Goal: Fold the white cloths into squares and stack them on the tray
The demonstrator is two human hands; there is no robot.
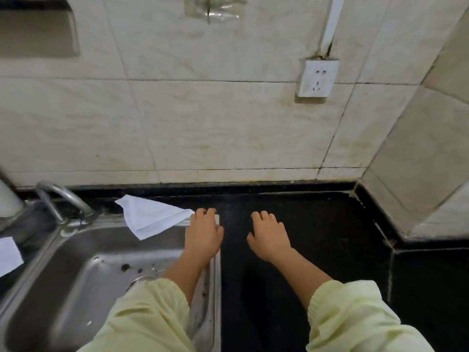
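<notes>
Cloth: folded white cloth (149, 218) lies across the back rim of the steel sink (83, 283), one corner hanging over the basin, just right of the tap (63, 196).
Left hand (203, 233): rests on the sink's right rim, fingertips curled at the cloth's right corner. It seems to touch the corner, but I cannot tell if it pinches it.
Right hand (269, 236): over the black counter (330, 237), fingers loosely curled, holding nothing.
Left edge: another white piece (7, 255), cut off by the frame.
Wall: socket (317, 78) on the tiles.

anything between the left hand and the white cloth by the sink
Nothing visible does. The left hand rests on the sink rim, with its fingertips right at the cloth's right tip.
</notes>
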